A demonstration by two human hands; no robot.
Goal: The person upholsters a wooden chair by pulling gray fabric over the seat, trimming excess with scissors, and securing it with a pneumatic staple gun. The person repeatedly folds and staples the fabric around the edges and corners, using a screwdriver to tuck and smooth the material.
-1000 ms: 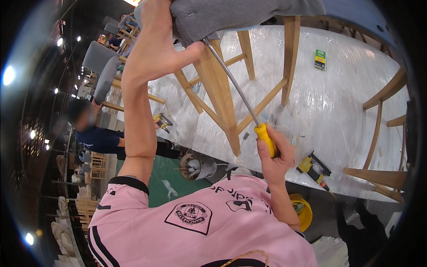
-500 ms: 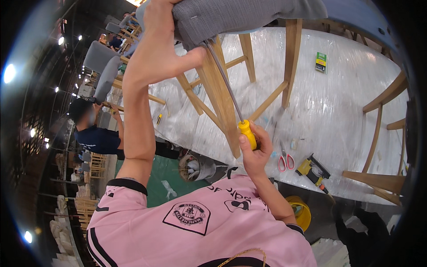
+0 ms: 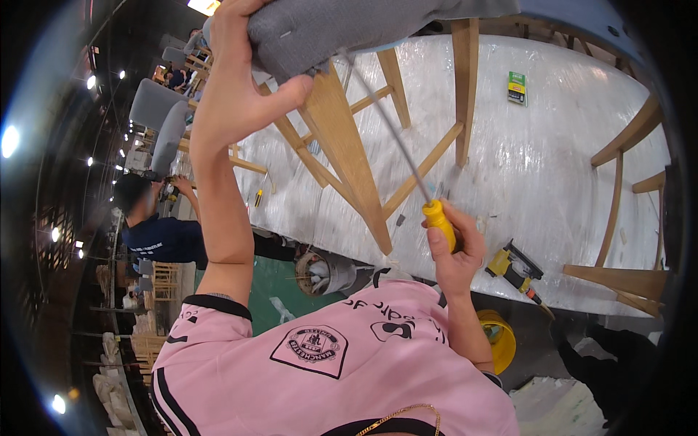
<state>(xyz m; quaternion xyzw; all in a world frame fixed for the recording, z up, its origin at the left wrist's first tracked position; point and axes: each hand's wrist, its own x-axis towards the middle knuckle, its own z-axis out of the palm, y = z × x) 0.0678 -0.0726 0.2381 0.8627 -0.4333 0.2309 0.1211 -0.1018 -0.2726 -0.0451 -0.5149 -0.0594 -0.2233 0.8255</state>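
Note:
My left hand (image 3: 233, 102) grips the grey fabric-covered part (image 3: 363, 33) of a wooden-legged chair. Its thumb stretches toward the top of the nearest wooden leg (image 3: 356, 156), while its other fingers are partly cut off by the top of the picture. In my right hand (image 3: 459, 251) is a long screwdriver (image 3: 438, 220), held by its yellow handle. Its thin metal shaft slants up to the lower edge of the grey fabric, beside that leg's top. Whether the tip touches the fabric or sits under it, I cannot tell.
The chair stands over a plastic-wrapped table (image 3: 560, 167). On it lie a yellow-black staple gun (image 3: 515, 269), a green-yellow box (image 3: 517, 88) and a small yellow-handled tool (image 3: 259, 196). Another wooden frame (image 3: 614, 203) stands right. A co-worker (image 3: 163, 236) is at left; a yellow bucket (image 3: 502, 341) stands below.
My right hand and the screwdriver handle have swung to the right, so the shaft slants more and now stands away from the leg. The red-handled scissors have become mostly hidden behind my right hand.

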